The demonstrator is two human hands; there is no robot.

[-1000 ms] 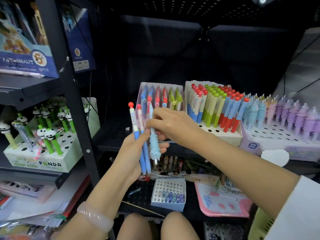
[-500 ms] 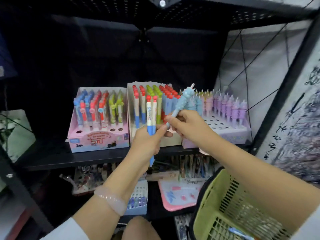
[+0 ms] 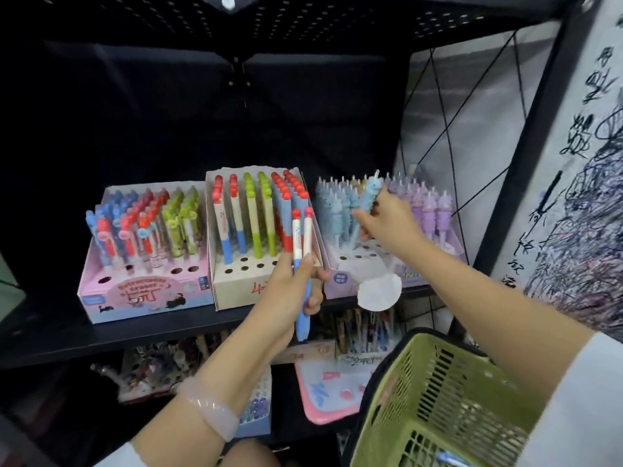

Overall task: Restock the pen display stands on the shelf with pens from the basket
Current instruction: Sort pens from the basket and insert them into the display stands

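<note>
Three pen display stands sit side by side on the black shelf: a pink stand (image 3: 141, 294), a cream stand (image 3: 236, 284) and a lilac stand (image 3: 344, 274). My left hand (image 3: 290, 291) grips two red-capped white and blue pens (image 3: 301, 244) upright in front of the cream stand. My right hand (image 3: 387, 224) pinches a light blue knobbly pen (image 3: 369, 193) over the lilac stand, among its blue and purple pens. The green basket (image 3: 438, 399) hangs at the lower right, with a pen lying in its bottom.
The shelf edge (image 3: 135, 335) runs below the stands. A lower shelf holds a pink board (image 3: 330, 392) and a small box of beads (image 3: 256, 412). A round white tag (image 3: 379, 291) hangs at the lilac stand's front. A scribbled wall panel (image 3: 573, 197) stands at the right.
My right hand has carried the light blue pen away from my left hand and up right to the lilac stand. The view swung right, from the neighbouring rack to this shelf and the basket.
</note>
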